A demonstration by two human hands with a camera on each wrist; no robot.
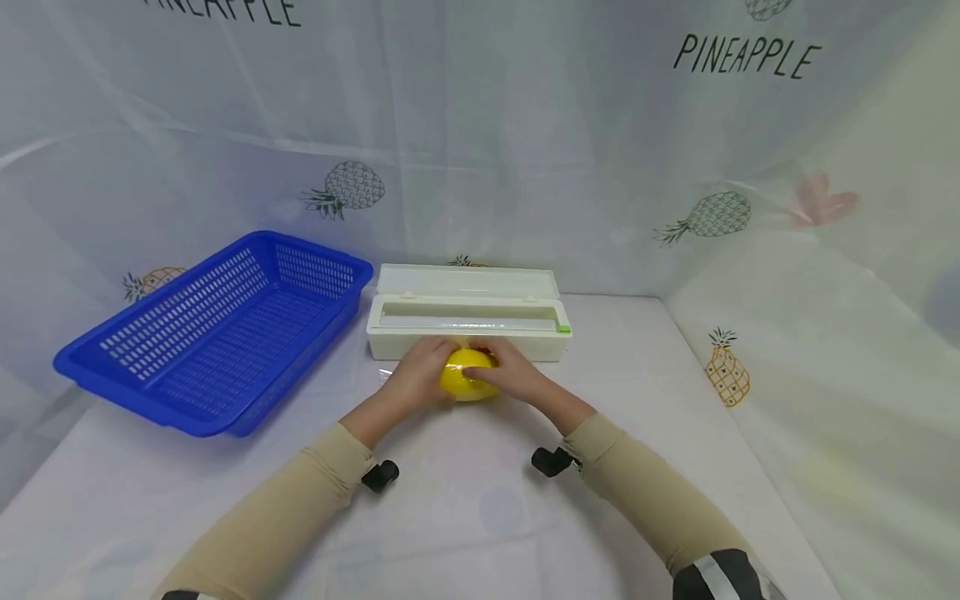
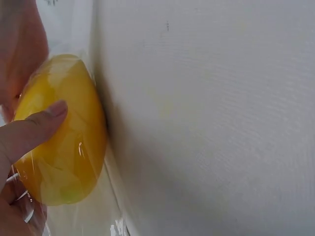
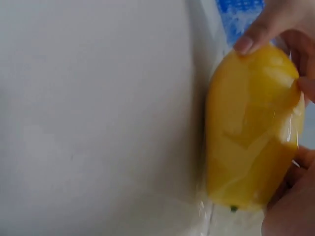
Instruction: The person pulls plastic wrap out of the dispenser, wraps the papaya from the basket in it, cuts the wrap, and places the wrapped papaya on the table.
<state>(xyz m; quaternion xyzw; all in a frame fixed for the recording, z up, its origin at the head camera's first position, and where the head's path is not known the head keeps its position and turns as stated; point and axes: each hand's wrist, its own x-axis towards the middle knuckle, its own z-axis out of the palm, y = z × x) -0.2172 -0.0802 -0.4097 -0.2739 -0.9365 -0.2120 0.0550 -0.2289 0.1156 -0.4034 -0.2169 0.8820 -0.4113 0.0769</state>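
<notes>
Backdrop [image 1: 525, 167] lettered "PINEAPPLE" rises behind hands [image 1: 420, 372] holding film-covered yellow fruit [image 1: 459, 381]

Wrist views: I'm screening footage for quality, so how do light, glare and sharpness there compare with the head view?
Head view: bright, fairly crisp, soft shadow beside the right sleeve; left wrist view: dimmer, glints on the clear film over the yellow fruit; right wrist view: dim, similar glints, the blue basket blurred at the top.

The head view is bright, both wrist views dim.
</notes>
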